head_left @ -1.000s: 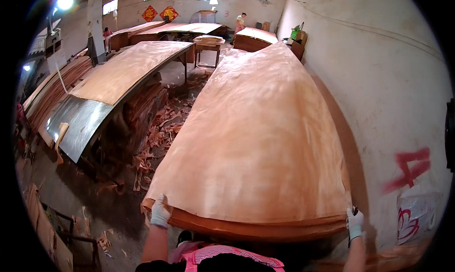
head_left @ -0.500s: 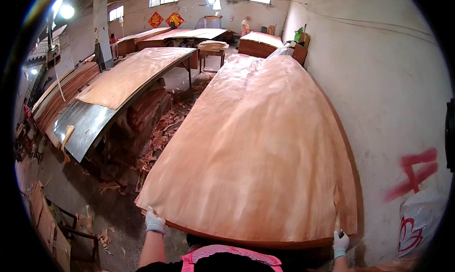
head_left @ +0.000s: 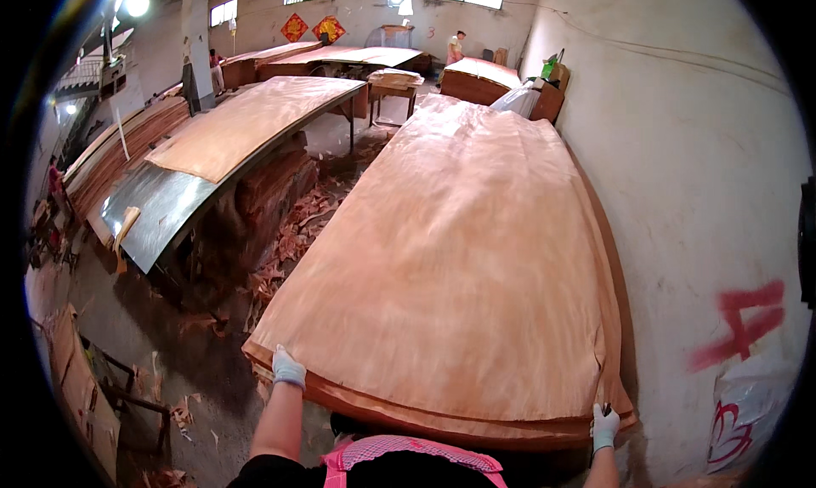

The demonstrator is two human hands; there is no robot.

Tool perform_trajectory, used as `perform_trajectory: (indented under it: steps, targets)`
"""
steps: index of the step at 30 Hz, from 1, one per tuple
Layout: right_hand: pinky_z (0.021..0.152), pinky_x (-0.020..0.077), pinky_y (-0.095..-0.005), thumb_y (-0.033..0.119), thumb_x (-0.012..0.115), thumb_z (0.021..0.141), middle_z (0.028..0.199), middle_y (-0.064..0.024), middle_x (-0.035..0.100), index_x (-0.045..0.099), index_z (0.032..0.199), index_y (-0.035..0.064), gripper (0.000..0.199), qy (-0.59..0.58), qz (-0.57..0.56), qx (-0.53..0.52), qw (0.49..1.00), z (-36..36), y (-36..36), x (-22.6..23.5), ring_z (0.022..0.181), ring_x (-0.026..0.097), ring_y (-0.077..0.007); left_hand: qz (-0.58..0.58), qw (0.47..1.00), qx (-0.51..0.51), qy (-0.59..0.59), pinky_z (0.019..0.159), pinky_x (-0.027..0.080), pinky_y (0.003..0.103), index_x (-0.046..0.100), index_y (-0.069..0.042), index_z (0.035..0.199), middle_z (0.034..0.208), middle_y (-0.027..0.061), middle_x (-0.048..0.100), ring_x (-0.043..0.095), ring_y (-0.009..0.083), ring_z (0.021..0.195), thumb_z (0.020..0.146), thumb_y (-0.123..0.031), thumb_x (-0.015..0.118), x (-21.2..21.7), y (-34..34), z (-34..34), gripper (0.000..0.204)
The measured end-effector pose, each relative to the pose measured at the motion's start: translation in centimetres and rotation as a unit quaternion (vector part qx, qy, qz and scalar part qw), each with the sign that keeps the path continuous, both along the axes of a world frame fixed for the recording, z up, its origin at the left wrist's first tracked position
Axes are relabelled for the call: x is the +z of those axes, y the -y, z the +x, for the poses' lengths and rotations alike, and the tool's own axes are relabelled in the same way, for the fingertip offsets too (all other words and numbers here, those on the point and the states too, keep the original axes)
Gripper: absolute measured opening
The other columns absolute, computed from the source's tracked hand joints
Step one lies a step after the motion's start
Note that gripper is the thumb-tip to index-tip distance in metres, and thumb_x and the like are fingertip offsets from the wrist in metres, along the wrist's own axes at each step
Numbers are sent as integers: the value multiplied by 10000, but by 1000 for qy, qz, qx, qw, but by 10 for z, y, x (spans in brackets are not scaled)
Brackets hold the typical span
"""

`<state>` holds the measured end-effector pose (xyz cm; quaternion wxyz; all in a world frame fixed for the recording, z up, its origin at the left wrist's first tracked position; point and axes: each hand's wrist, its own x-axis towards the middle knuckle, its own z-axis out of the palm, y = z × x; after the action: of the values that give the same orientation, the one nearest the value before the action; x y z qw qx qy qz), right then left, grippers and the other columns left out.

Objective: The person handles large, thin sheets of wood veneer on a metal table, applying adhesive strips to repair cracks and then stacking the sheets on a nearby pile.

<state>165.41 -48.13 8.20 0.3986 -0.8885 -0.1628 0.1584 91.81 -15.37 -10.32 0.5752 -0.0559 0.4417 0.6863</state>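
A broad tan veneer sheet (head_left: 459,258) lies over a stack (head_left: 442,433), its right edge running near the wall (head_left: 680,173); on its left, an aisle of floor is littered with scraps (head_left: 302,224). The far end, billowed half a second ago, lies flatter, and a pale wrapped bundle (head_left: 517,99), hidden a second ago, shows beyond it. Across the aisle, a metal-topped surface (head_left: 161,207) with another sheet (head_left: 255,122) hems in that side. The left hand (head_left: 289,367) pinches the near-left edge; the right hand (head_left: 605,426) pinches near the right corner (a small dark item pokes from that grip).
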Motion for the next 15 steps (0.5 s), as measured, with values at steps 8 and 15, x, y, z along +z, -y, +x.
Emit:
perform_trajectory:
  steps: [8,15]
  targets:
    - [325,347,-314,277,634,954,531,-54,528,535,862,38,275,-19,-18,38,999,4,-36,-12,357,453,-151,-12,991,-3,-131,689,457,352,577,-72,1042,900,46,566,522,204,766,970,-312,558,-1,-9,-18,251]
    - [317,362,-300,391,511,1008,596,-49,536,507,951,80,317,-111,-28,87,990,29,-19,-32,357,433,-138,-84,961,-37,-260,448,406,273,611,-85,909,671,-12,522,481,120,499,933,-278,640,35,23,0,196]
